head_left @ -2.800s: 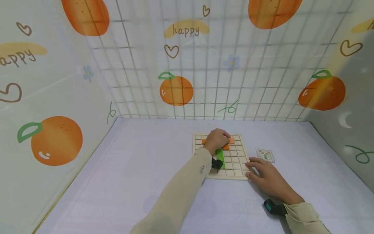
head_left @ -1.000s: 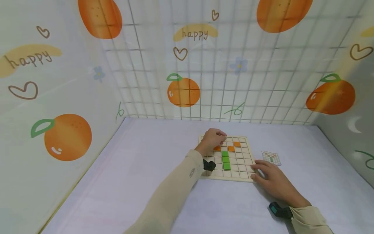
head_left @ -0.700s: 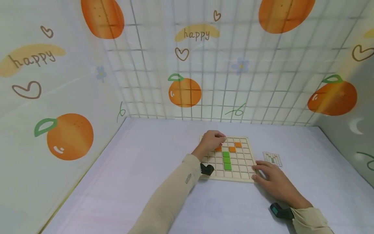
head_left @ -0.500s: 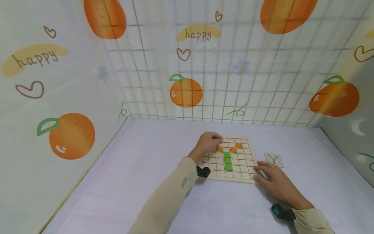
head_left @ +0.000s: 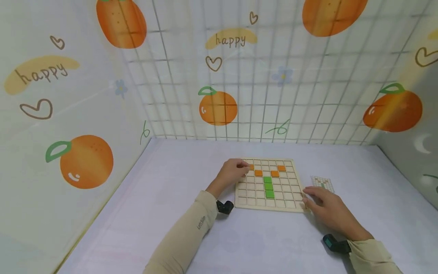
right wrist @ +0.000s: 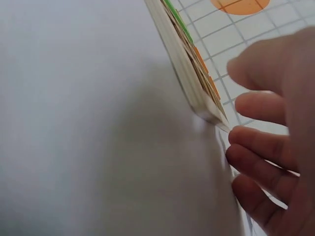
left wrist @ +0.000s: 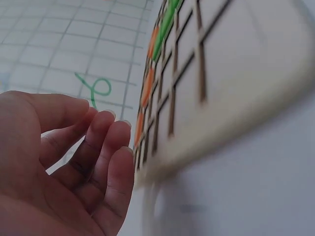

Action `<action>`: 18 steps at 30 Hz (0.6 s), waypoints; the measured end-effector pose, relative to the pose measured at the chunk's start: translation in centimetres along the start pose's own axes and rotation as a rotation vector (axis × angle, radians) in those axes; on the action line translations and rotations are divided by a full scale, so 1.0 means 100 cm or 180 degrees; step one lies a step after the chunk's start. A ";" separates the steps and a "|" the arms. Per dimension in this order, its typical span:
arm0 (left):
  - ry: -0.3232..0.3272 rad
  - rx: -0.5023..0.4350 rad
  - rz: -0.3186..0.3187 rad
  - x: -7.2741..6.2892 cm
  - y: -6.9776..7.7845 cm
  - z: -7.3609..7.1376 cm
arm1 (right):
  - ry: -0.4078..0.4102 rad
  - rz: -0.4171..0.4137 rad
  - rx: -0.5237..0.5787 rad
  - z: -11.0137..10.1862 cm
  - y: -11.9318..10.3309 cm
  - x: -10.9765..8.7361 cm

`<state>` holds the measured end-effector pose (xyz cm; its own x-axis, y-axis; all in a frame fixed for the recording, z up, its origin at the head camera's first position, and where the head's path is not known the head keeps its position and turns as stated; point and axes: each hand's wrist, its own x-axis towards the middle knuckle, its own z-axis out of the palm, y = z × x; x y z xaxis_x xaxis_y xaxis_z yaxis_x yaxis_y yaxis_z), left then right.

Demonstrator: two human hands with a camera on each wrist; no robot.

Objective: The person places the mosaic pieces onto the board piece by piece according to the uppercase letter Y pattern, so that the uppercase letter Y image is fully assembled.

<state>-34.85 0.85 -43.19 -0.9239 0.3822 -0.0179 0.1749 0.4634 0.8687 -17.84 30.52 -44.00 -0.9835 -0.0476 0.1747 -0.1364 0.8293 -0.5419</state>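
Note:
A pale wooden grid board [head_left: 287, 198] lies flat on the table. Three green square tiles [head_left: 268, 186] form a column on it. Above them, orange tiles [head_left: 258, 173] spread diagonally outward on both sides, giving a Y shape. My left hand [head_left: 229, 175] hovers at the board's upper left edge, beside the outermost orange tile [head_left: 251, 167]. In the left wrist view its fingers [left wrist: 115, 177] are loosely bent, with nothing between them and the thumb. At the board's right edge is my right hand [head_left: 332, 209], fingers relaxed; whether they touch the edge I cannot tell.
A small card [head_left: 322, 183] printed with a similar coloured grid lies right of the board, just beyond the right hand. The white table [head_left: 191, 160] meets a patterned cloth wall [head_left: 178, 87] at the back and on both sides.
My left hand has moved left from the board's upper part to its left edge, uncovering the orange tiles there. The right hand stays by the right edge. The head view has shifted somewhat.

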 end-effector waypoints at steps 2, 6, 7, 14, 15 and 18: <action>0.0023 0.0034 -0.0065 -0.002 -0.003 -0.003 | -0.0014 0.0059 -0.0001 -0.002 0.000 0.000; 0.0049 0.0105 -0.0070 -0.005 -0.007 -0.010 | -0.0049 0.0158 -0.0049 -0.006 0.000 0.001; 0.0046 0.0122 -0.0065 -0.006 -0.007 -0.012 | -0.0054 0.0162 -0.0064 -0.006 0.001 0.001; 0.0038 0.0254 -0.0028 -0.017 -0.005 -0.027 | -0.0079 0.0083 -0.0157 -0.015 0.001 0.002; 0.0051 0.0283 -0.0027 -0.019 -0.006 -0.028 | -0.0077 0.0071 -0.0167 -0.016 0.001 0.002; 0.0068 0.0304 -0.0063 -0.021 -0.010 -0.032 | -0.0026 0.0014 -0.0219 -0.020 0.002 0.003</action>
<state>-34.17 -2.99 -42.40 -0.9344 0.3554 -0.0232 0.1871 0.5452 0.8171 -17.91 31.74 -42.44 -0.9850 -0.0483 0.1656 -0.1239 0.8659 -0.4847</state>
